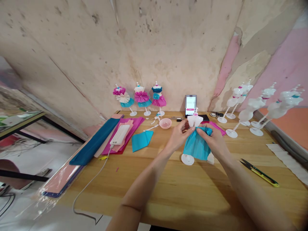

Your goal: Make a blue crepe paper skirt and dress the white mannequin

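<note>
My left hand (178, 136) and my right hand (213, 141) meet at the waist of a small white plastic dress form (194, 121). Both pinch gathered blue crepe paper (196, 146), which hangs as a skirt around the form and hides its pole. The form's round white base (187, 159) shows below the paper, on the wooden table (154, 183). A cut piece of blue paper (141, 140) lies to the left of my left hand.
Several paper-dressed forms (139, 98) stand at the back, near a pink bowl (165, 123). Paper sheets (95, 141) and a white power bank (119, 134) lie left. Bare white forms (262, 107) stand right, with yellow-handled thread snips (260, 173) in front. The table's left edge drops to the floor.
</note>
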Demonstrator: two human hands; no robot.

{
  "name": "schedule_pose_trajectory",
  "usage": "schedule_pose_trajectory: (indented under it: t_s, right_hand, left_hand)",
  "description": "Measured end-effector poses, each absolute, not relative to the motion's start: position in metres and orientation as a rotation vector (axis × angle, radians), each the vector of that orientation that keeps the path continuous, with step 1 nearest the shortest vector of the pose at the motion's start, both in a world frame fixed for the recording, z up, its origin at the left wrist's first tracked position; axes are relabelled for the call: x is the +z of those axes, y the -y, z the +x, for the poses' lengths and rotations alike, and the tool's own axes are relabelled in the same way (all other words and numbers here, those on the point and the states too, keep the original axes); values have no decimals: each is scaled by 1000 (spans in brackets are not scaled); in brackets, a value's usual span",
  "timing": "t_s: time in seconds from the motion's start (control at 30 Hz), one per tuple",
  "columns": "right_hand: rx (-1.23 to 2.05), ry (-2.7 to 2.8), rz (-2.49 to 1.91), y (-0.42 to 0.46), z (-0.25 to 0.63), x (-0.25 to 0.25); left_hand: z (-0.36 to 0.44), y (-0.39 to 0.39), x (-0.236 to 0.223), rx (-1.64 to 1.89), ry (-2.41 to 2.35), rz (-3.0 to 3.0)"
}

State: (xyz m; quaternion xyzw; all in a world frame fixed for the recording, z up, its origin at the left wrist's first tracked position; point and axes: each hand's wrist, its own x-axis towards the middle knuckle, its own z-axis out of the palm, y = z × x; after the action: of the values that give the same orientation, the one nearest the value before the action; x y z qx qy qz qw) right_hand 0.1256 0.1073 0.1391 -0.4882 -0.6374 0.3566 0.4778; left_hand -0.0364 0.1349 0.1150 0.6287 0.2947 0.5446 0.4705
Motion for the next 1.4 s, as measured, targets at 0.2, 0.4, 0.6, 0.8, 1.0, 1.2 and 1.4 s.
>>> schedule_pose_trajectory:
  t_s: [0.2,0.4,0.6,0.8,1.0,1.2,1.4]
  right_hand:
    - [781,1594,-1219,-108,125,137]
    - [598,1626,-1326,-108,123,135]
    - [538,1623,-1351,-108,122,134]
    - [528,1650,-1320,-109,123,132]
    - [712,1639,-1255,-107,126,136]
    - [820,1582,-1241,-105,127,141]
    - [1091,1455,-1173,-107,127,136]
  left_hand:
    - [-36,-133,116,1333,-747,1558]
    - [-34,-131,116,1336,-777,1592]
    - [-35,-130,119,1337,-780,1629]
    - [-37,-131,118,1313,-749,1585]
    - [-38,-136,116,1306,-688,1533]
    - [-40,-136,117,1329,-709,1534]
    - [-41,-136,118,1307,-702,1554]
